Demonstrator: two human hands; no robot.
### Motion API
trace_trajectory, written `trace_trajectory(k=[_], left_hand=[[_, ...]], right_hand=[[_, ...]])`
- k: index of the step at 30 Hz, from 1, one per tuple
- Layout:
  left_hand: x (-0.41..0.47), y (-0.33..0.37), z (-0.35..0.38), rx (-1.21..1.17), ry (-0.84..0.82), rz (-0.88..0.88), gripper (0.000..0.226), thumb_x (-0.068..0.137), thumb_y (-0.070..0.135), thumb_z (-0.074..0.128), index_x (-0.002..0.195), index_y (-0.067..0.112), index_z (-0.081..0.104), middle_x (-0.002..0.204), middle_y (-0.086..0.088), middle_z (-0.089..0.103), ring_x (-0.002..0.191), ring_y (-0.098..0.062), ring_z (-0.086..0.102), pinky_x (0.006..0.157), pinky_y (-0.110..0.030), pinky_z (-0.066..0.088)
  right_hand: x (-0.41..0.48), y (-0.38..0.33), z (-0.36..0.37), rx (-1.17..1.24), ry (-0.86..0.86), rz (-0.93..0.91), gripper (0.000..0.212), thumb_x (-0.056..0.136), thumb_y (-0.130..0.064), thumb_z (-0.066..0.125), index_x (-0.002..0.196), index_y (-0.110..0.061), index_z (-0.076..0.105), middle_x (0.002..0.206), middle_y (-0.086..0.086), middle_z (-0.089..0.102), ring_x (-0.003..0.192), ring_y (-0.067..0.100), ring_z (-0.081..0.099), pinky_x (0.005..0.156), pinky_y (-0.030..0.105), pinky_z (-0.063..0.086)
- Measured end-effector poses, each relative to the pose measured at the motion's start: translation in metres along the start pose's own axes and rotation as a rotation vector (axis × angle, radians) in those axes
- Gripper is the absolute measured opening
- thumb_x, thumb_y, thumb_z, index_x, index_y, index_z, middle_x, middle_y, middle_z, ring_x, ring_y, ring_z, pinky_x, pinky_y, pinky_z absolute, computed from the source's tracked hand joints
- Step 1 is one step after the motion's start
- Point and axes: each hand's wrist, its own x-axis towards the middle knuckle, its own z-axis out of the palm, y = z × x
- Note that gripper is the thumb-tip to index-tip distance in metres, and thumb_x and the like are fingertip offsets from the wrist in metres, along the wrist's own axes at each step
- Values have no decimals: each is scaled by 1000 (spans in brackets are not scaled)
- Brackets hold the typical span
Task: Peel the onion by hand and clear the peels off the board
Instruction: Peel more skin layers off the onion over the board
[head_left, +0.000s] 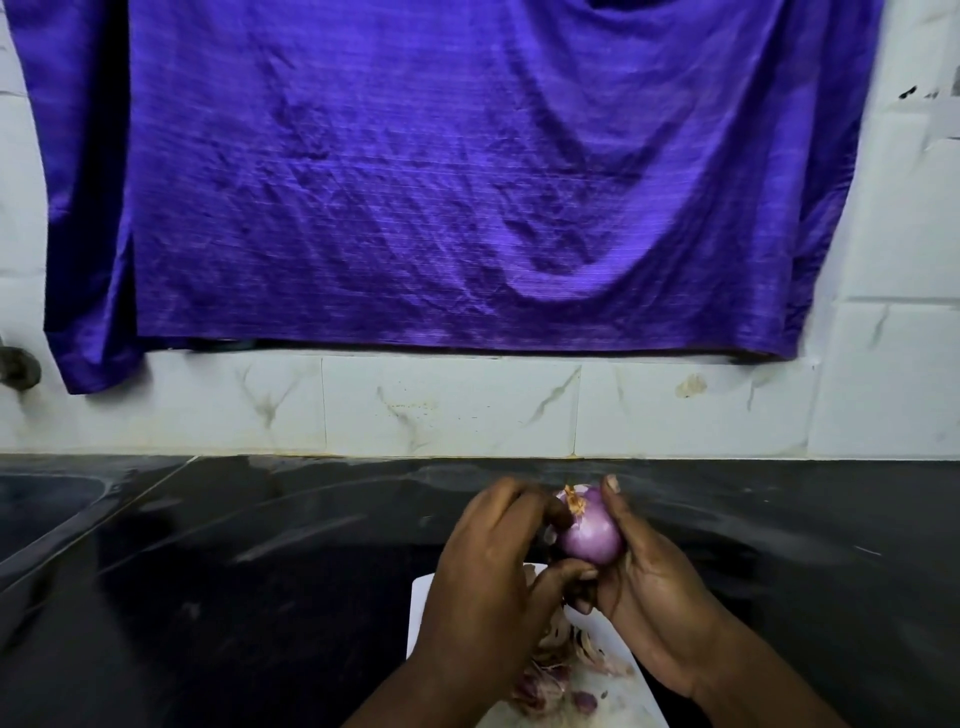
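Observation:
A purple onion (592, 535), smooth and shiny with a dry root tuft on top, is held in the air above a white cutting board (631, 691). My right hand (649, 587) cups the onion from the right and below. My left hand (483, 587) touches its left side, fingers curled against it and thumb near the bottom. Loose pinkish peels (561, 670) lie in a heap on the board under my hands. My forearms hide much of the board.
The board lies on a black glossy countertop (260, 571). A sink basin (47, 499) is sunk in at the far left. White marbled wall tiles (447, 405) run behind, with a large purple cloth (415, 182) hanging over them.

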Motion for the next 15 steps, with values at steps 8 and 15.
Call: trace_trajectory(k=[8,15], left_hand=[[2,-3,-5,55,-192,50,26,97,39,67,102,18,53,106,10,44,100,-9,43,83,-25,42],[-2,-3,-1,165,-67,86,36,94,50,64,119,24,58,124,12,51,110,-11,48,91,-32,50]], right_hand=[[0,1,3,-3,57,6,53,83,-50,65,108,-5,79,100,21,75,75,22,73,60,30,59],[-1,-2,4,62,47,31,60,88,-57,63,112,-5,77,103,22,72,80,25,61,59,29,52]])
